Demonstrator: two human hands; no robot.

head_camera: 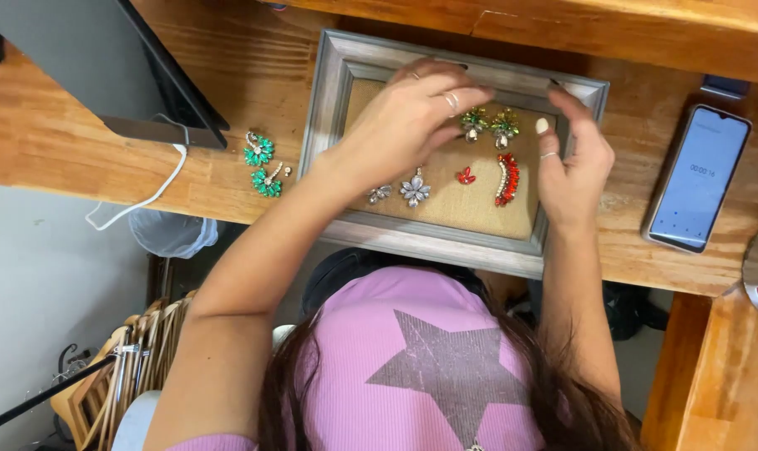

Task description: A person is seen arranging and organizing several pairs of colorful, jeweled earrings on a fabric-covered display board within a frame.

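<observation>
A grey picture frame (345,71) with a burlap panel lies on the wooden desk. Pinned to the burlap are two green-and-gold earrings (504,127), a small red piece (466,175), a long red-and-pearl piece (507,179) and two silver flower earrings (414,190). My left hand (408,121) reaches over the upper panel, its fingertips at the left green-and-gold earring (473,123); whether it pinches it is hidden. My right hand (572,163) rests on the frame's right side, fingers spread, thumb on the burlap.
Two green flower earrings (262,164) lie on the desk (253,67) left of the frame. A tilted dark screen (103,58) with a white cable (157,188) stands at the far left. A phone (698,177) lies at the right. A raised wooden ledge (613,29) runs behind.
</observation>
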